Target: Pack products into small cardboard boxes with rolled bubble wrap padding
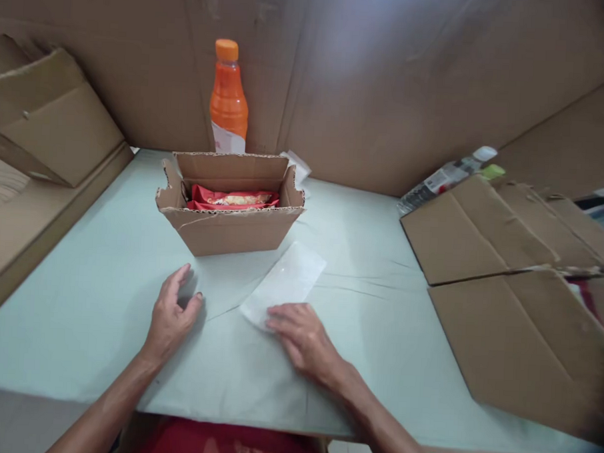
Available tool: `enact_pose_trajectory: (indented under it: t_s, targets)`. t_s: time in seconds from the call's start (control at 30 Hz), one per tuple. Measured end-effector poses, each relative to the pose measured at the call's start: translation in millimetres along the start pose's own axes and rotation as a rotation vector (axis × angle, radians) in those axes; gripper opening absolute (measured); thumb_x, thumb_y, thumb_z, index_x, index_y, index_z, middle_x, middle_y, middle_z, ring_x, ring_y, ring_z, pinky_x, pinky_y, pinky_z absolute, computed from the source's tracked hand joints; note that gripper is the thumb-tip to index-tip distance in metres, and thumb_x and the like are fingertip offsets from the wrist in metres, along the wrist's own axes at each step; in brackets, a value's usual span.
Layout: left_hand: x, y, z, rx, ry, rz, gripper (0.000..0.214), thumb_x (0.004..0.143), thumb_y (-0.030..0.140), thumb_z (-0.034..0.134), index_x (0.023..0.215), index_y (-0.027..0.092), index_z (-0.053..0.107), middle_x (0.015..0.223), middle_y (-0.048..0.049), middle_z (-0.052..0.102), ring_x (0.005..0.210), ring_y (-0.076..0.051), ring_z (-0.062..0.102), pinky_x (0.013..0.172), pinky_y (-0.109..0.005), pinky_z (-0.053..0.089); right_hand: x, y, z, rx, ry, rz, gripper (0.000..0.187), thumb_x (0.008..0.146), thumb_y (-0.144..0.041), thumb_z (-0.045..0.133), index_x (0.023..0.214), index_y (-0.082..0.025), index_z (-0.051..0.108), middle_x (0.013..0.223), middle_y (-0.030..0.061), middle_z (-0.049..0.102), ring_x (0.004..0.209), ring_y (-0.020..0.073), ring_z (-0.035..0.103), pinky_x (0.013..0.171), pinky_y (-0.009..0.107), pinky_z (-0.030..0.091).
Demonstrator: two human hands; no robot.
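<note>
A thin white packing sheet [288,276] lies slanted on the table. My right hand [304,340] is at its near end, fingers close together and bent over the lower edge; the thumb is hidden. To the left, my left hand [173,311] rests with thumb and fingers apart, holding nothing. Beyond both hands stands an open cardboard box [231,233] with its top edges raised. Inside it are red snack packets [233,199], only their upper parts showing.
An orange drink bottle [229,106] stands behind the box, near some white wrapping [297,165]. Cardboard boxes [482,234] with a clear bottle [434,182] sit on the right. Another carton [66,129] stands at the left. Cardboard walls [388,90] enclose the pale green tabletop [79,297].
</note>
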State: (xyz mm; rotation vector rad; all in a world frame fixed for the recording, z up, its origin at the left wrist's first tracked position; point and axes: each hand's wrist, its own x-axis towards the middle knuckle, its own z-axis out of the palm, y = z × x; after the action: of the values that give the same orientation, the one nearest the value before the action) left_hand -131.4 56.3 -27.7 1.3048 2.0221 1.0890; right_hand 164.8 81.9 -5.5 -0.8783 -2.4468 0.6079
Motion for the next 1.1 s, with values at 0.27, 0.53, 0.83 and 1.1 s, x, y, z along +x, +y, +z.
enact_pose_trajectory:
  t_s: [0.27,0.53,0.83,1.1]
  targets:
    - [32,9,-12.1,-0.177,0.036,0.008,0.067,0.08,0.035,0.066,0.144,0.024,0.049,0.137,-0.0146,0.06,0.121,-0.031,0.062,0.092,-0.044,0.055,34,18,-15,0.222,0.275,0.282,0.035,0.094,-0.028,0.058,0.128,-0.025,0.064,0.133,0.0112,0.067,0.12,0.0256,0.064,0.095,0.043,0.054]
    - [87,36,14.8,-0.417,0.06,0.087,0.058,0.069,0.033,0.068,0.123,0.016,0.055,0.12,-0.0109,0.064,0.116,-0.027,0.062,0.092,-0.039,0.055,116,73,-5,0.337,0.368,0.419,0.061,0.079,-0.03,0.061,0.138,-0.016,0.053,0.133,0.0163,0.065,0.114,0.0294,0.065,0.083,0.041,0.058]
    - [107,51,55.2,-0.474,-0.053,0.203,0.064,0.071,0.027,0.064,0.133,0.016,0.052,0.128,-0.0113,0.062,0.12,-0.027,0.059,0.096,-0.041,0.053,86,87,-18,0.285,0.46,0.512,0.055,0.08,-0.029,0.06,0.134,-0.019,0.055,0.129,0.0143,0.067,0.113,0.0283,0.065,0.08,0.04,0.058]
    - [12,22,29.0,0.019,-0.142,0.316,0.053,0.082,0.024,0.06,0.135,0.02,0.056,0.122,-0.0121,0.066,0.113,-0.03,0.061,0.097,-0.048,0.05,30,75,-7,0.005,0.382,0.461,0.033,0.088,-0.028,0.057,0.119,-0.021,0.067,0.136,0.0139,0.064,0.125,0.0299,0.059,0.099,0.05,0.052]
